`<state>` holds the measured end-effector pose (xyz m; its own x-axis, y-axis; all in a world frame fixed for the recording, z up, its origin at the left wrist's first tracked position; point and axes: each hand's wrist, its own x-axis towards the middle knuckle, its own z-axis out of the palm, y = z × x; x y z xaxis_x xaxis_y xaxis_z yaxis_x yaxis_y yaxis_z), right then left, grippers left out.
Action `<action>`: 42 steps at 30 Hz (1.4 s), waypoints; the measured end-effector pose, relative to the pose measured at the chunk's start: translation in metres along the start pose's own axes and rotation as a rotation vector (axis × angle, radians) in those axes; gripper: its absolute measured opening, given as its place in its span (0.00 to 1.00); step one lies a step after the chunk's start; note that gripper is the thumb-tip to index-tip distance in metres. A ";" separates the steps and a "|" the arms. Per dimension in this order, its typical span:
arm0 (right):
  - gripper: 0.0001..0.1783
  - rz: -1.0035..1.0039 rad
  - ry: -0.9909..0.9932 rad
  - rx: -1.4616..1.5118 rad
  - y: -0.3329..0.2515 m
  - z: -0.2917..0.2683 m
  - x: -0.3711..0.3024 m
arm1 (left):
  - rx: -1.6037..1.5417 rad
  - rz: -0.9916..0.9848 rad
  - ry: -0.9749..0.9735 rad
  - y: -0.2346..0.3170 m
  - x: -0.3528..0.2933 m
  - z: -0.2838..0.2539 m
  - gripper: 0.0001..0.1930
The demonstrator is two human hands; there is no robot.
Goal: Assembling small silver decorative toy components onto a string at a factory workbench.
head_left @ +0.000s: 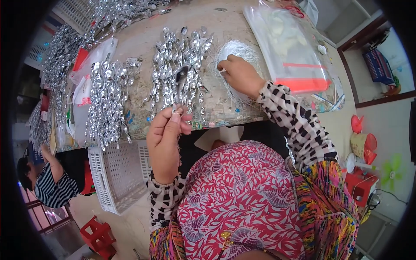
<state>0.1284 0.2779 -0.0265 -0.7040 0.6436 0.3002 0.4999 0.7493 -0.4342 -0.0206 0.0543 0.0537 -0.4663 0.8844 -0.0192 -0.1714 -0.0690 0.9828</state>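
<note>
Near the table's front edge my left hand (167,132) is closed, thumb against fingers. It pinches the end of a shiny silver twisted ornament (180,78), which points up and away from me. Just beyond lies a spread row of similar silver spiral ornaments (167,56). To the right, my right hand (242,77) rests over a loose bundle of fine white threads (237,47). Its thumb and fingertips are pressed together at the bundle's left side, seemingly on some thread; the exact strands are too fine to make out.
Another heap of silver spirals (108,99) hangs over the table's front edge at left, with more at the far left. Clear plastic bags (281,47) with red bands lie at right. Below are a white plastic crate (117,173) and a red stool (97,236). Another person (54,184) sits at left.
</note>
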 end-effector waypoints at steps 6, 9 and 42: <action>0.09 0.026 -0.118 -0.152 0.007 0.022 0.023 | -0.030 -0.014 -0.020 -0.002 0.002 -0.008 0.10; 0.10 -0.040 -0.049 -0.039 0.006 0.018 0.020 | -0.008 -0.021 0.048 -0.006 0.003 -0.010 0.09; 0.04 0.041 -0.346 1.022 -0.060 -0.076 -0.004 | -0.057 -0.136 0.053 -0.006 0.046 0.017 0.08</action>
<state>0.1400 0.2424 0.0628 -0.8806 0.4666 0.0828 -0.0187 0.1403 -0.9899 -0.0264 0.1028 0.0499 -0.4806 0.8618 -0.1622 -0.2843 0.0218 0.9585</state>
